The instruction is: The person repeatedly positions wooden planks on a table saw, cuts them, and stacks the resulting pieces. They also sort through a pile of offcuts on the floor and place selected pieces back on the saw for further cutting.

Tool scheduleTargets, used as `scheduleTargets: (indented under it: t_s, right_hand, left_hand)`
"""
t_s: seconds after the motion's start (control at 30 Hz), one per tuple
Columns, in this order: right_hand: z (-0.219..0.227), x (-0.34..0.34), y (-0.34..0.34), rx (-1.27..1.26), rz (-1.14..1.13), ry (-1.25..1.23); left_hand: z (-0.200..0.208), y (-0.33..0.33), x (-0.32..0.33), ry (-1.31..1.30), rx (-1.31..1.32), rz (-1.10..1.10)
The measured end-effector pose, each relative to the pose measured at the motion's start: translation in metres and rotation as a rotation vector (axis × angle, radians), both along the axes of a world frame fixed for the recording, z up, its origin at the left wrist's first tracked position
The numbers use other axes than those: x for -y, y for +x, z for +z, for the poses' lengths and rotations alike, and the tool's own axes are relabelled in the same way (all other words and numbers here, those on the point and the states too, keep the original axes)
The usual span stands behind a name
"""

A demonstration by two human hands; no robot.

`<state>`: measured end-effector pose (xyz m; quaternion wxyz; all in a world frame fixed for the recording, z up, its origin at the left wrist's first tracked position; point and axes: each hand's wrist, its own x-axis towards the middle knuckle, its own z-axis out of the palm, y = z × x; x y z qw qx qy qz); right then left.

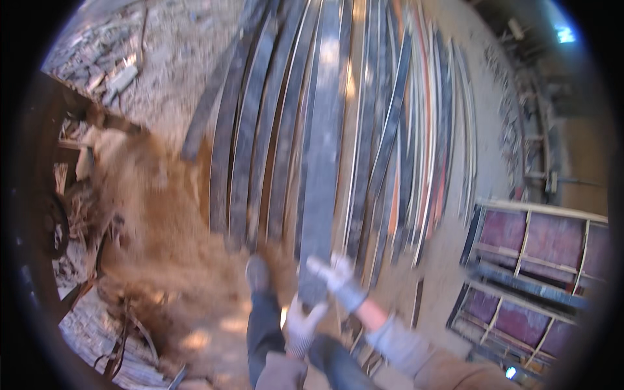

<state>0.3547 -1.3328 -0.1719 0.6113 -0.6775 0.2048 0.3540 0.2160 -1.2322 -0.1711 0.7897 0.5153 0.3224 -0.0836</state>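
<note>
A long dark-grey plank (318, 201) runs away from me down the middle of the view, its near end just in front of my legs. My left hand (304, 323), in a pale glove, is closed round that near end from below. My right hand (335, 275), gloved too, grips the plank's right edge a little farther up, with part of the hand lying over the top face. Fine finger detail is blurred. Beneath and beside this plank lie several similar dark planks (240, 149), roughly lengthwise, some crossing at a slant.
Thin pale and reddish strips (426, 130) lie among the planks on the right. Framed reddish panels (523, 237) rest farther right. Left of me are brown sawdust-like dirt (149, 195) and a dark machine frame (58, 110). Scraps (110, 81) litter the far left ground.
</note>
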Motion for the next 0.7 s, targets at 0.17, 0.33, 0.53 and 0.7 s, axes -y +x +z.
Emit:
scheduleTargets:
  t_s: [0.17, 0.33, 0.53, 0.7]
  right_hand:
    - [-0.016, 0.005, -0.012, 0.085, 0.080, -0.206]
    - [-0.011, 0.009, -0.016, 0.222, 0.293, -0.388]
    - [-0.017, -0.005, -0.012, 0.307, 0.247, -0.348]
    - [-0.049, 0.006, -0.011, -0.171, -0.208, -0.110]
  left_hand:
    - [-0.021, -0.004, 0.005, -0.487, -0.129, 0.278]
    - [-0.039, -0.014, 0.003, -0.649, -0.157, 0.261]
    - [-0.040, -0.011, -0.006, -0.673, -0.242, 0.303]
    - [-0.041, -0.015, -0.013, -0.253, -0.273, 0.076]
